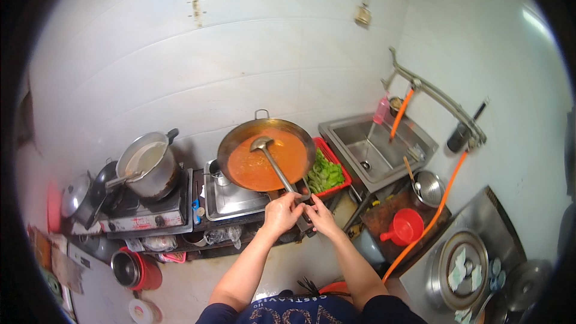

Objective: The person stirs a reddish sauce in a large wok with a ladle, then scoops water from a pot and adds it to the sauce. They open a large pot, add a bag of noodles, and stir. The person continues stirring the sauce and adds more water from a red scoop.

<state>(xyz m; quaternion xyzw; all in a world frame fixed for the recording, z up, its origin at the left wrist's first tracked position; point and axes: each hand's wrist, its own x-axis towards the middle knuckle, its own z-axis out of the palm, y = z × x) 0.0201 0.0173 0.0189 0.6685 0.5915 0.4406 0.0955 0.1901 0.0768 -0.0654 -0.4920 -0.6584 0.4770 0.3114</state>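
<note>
A wide metal wok (pixel 222 157) holds an orange-red liquid (pixel 245 166). A metal ladle (pixel 275 164) rests in the liquid with its bowl near the middle, and its handle slopes over the near rim toward me. My left hand (pixel 281 213) is at the handle's lower end, fingers bent. Close beside it, my right hand (pixel 322 217) has its thumb and fingers near a metal loop below the wok's rim. The fingertips of both hands almost meet; whether either grips the ladle or the loop is hard to tell.
Left are a rectangular metal tray (pixel 234 204) and a pot (pixel 157 184) on a gas stove (pixel 135 222). Right of the wok sit a red basket (pixel 344 175) of lettuce (pixel 326 173) and a sink (pixel 346 137) with running water. An orange hose (pixel 443 202) hangs past a red dipper (pixel 407 225).
</note>
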